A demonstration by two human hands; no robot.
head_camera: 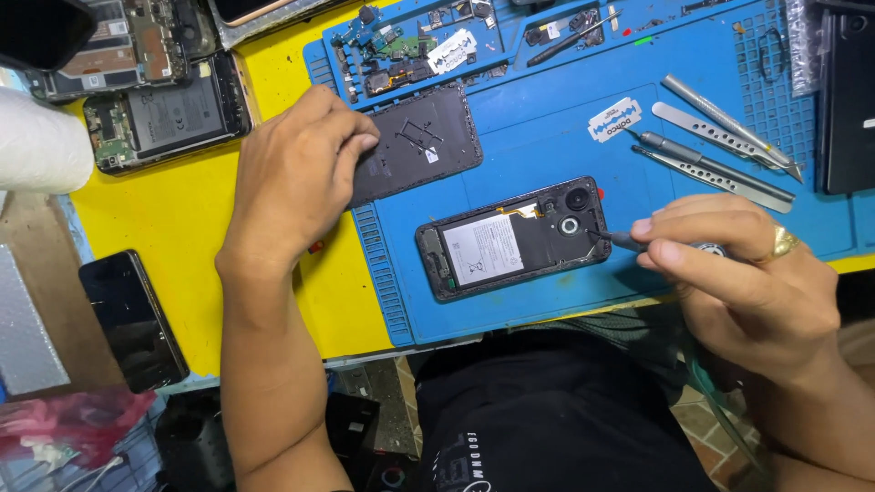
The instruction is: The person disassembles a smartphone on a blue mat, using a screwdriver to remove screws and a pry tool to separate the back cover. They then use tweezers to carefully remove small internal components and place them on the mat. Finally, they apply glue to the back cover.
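Blue mat [547, 146], opened phone [515, 239], screwdriver [612, 239]

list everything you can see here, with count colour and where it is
opened phone: 1, black, back off, centre of the mat
repair mat: 1, blue, on the yellow table
back cover: 1, black, under the left fingertips
razor blades: 2, silver, upper mat
tweezers: several, silver, right of mat
small parts: many, mat's top trays
opened phones: 2, dark, top left
intact phone: 1, black, lower left
left hand: resting on the back cover
right hand: holding a thin dark tool at the opened phone
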